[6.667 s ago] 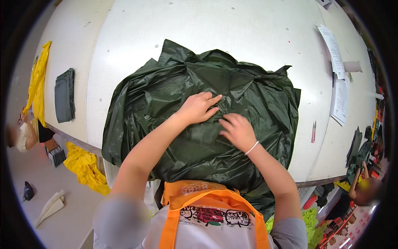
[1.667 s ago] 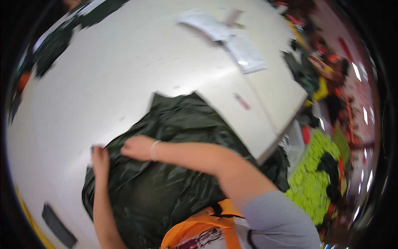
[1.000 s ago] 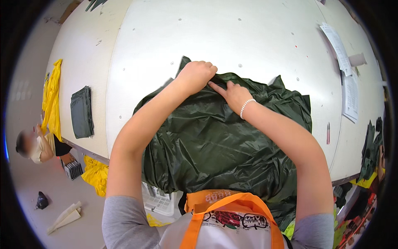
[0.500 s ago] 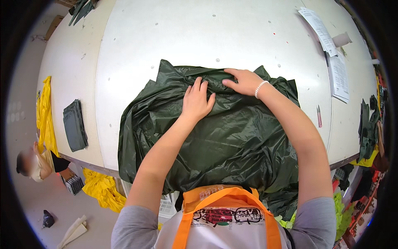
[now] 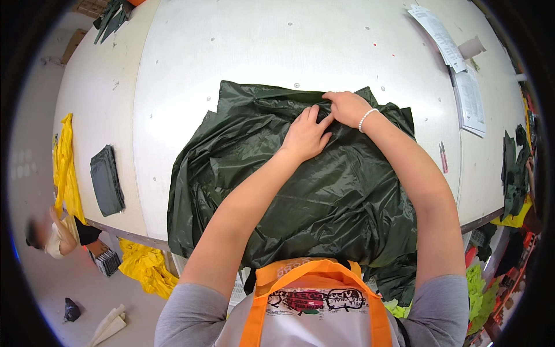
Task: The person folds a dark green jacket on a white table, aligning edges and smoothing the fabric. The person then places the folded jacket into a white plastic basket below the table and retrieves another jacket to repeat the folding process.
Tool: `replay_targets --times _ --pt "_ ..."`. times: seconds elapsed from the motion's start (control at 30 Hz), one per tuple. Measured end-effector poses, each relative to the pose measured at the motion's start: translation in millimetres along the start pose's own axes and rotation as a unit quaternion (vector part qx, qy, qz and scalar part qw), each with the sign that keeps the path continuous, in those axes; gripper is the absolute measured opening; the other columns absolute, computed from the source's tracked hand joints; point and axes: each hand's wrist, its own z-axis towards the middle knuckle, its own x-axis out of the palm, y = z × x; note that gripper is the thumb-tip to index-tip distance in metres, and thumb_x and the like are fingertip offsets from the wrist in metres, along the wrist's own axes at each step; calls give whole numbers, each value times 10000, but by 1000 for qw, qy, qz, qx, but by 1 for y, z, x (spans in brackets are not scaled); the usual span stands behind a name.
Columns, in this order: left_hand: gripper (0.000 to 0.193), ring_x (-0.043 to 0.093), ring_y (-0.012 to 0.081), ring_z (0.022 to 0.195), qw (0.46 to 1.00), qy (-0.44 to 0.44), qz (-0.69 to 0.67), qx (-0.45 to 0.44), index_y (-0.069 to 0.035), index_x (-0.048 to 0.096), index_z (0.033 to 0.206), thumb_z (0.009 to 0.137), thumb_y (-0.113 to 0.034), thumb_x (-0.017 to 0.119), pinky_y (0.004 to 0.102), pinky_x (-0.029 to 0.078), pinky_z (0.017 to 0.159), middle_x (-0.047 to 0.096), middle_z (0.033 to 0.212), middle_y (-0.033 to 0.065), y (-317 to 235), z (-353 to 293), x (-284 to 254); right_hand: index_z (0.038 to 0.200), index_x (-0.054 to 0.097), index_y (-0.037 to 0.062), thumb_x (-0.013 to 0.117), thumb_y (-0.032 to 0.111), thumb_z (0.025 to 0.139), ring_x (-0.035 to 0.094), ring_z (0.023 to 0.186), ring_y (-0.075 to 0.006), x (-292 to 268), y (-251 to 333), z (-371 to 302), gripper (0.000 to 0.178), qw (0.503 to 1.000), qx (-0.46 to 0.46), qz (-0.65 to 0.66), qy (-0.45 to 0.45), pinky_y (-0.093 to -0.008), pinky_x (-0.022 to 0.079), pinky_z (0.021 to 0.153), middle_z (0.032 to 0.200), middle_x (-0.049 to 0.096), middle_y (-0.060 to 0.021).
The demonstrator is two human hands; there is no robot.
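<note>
Left hand (image 5: 306, 134) slid right, beside right hand (image 5: 348, 109); loosely spread on dark-green fabric (image 5: 306, 199); right's grip unclear; work now centred near far edge.

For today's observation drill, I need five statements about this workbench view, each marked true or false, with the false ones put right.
1. The left hand and the right hand both touch the dark green fabric. True.
2. A bracelet circles the left wrist. False: the white bracelet is on the right wrist.
3. The pink-handled snips lie to the right of the dark green fabric. True.
4. The tabletop is black. False: the tabletop is whitish.
5. The folded stack lies on the papers. False: the folded stack is at the left, the papers at the right.
</note>
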Motion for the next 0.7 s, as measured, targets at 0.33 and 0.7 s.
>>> replay_targets --times 0.33,0.7 --pt "388 463 226 1004 986 56 150 -48 -97 588 1092 765 -302 631 420 398 737 487 1112 62 -15 31 11 1041 519 110 584 158 828 636 861 -208 2 23 -19 228 955 3 -292 -44 -338 380 860 903 636 -89" --pt "593 442 296 1097 991 38 116 -56 -177 463 1328 797 -390 619 465 374 843 480 1183 132 -20 31 6 1119 561 85 660 52 737 528 1052 -259 15 -33 -45 396 938 -60 -108 -324 -363 401 889 1218 519 -88"
